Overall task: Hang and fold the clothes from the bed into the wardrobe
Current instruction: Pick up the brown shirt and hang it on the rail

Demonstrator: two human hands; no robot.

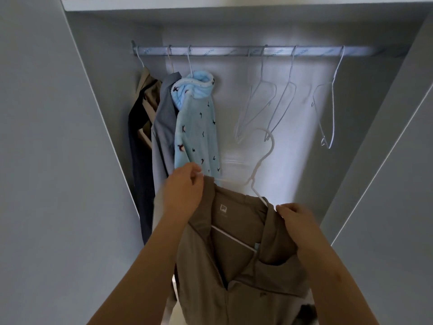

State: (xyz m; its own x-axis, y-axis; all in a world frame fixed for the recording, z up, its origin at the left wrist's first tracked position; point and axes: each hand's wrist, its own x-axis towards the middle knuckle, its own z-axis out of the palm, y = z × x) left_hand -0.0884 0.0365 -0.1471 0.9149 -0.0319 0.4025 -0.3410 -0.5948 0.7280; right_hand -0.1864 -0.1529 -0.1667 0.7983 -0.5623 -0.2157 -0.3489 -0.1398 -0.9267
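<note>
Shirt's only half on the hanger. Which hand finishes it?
Left, probably. The left hand pinches the hanger at its bare end beside the shirt collar; the right hand holds the seated side.

Three empty hangers [280, 106] hang right of a blue bird-print fleece [196, 127].

Brown collared shirt [236, 266] draped on white wire hanger [259, 170], hook tilted, below wardrobe rail [222, 50]

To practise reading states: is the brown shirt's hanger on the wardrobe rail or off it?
Off. The hanger has its hook free below the rail; left hand and right hand grip its brown shirt.
</note>
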